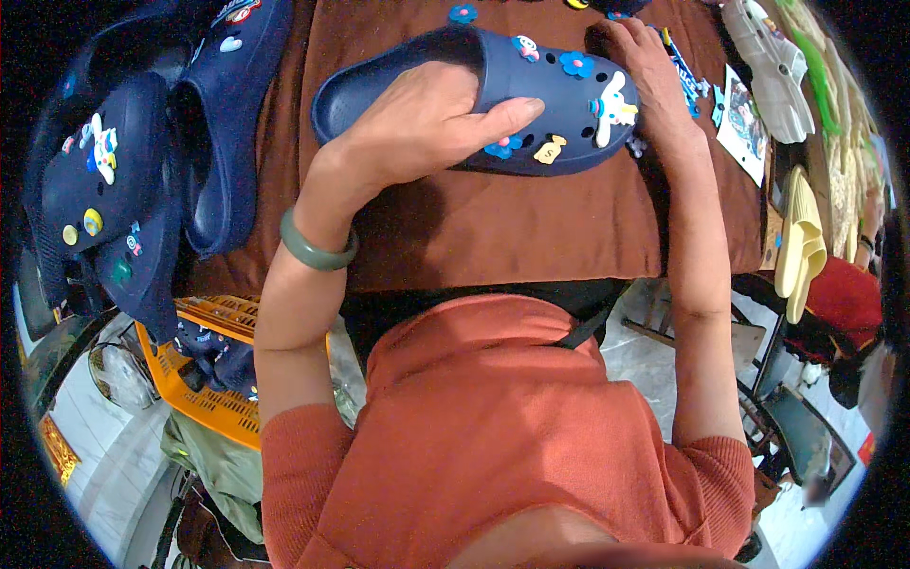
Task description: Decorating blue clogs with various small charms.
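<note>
A navy foam clog lies sideways on the brown cloth, toe to the right. My left hand grips it, fingers inside the opening, hidden, and thumb over the upper. Decorations dot its upper: a white long-eared figure charm at the toe, a blue flower charm, a cream money-bag charm and a round pink-and-white charm. Another flower charm is partly under my thumb. Beyond the toe, my right hand reaches to the cloth among small loose charms, fingers bent and slightly apart; their tips are partly hidden.
Several decorated navy clogs are piled at the left. Loose charms, a printed card, white clogs and pale yellow slippers are at the right. Below the table's left edge stands an orange crate with more navy footwear.
</note>
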The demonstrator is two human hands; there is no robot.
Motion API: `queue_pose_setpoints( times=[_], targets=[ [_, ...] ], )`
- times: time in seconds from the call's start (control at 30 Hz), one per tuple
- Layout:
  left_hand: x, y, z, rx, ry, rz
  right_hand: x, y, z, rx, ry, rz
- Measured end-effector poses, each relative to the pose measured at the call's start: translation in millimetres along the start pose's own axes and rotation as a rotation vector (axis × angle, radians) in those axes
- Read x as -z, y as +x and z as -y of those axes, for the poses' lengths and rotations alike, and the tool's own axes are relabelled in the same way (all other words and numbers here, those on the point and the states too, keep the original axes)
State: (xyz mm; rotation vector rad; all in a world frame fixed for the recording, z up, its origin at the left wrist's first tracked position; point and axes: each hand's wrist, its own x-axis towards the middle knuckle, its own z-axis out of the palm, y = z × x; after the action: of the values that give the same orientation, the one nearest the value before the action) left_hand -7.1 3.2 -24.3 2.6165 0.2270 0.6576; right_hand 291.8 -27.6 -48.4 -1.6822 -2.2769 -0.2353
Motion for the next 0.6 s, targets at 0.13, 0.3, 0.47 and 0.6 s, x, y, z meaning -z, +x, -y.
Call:
queue_pose_setpoints(
  times=[0.13, 0.3, 0.47, 0.6],
  targets=[
    [-3.7, -3.7, 4.0, -0.108, 0.136, -0.04, -7.0, 0.0, -8.1, -0.007, -0.027, 0.004],
    [1.0, -2.8, -1.8, -0.13, 0.244, -0.069, -1.7, 0.4, -4.0, 0.005, -0.011, 0.007],
    [-4.8, -2.4, -1.8, -0.078, 0.152, -0.11, -0.1, -0.4, -3.5, -0.021, -0.06, 0.025],
    [-5.4, -4.2, 0.4, 0.014, 0.099, -0.041, 6.1, 4.2, 3.4, -0.015, -0.035, 0.048]
  ],
)
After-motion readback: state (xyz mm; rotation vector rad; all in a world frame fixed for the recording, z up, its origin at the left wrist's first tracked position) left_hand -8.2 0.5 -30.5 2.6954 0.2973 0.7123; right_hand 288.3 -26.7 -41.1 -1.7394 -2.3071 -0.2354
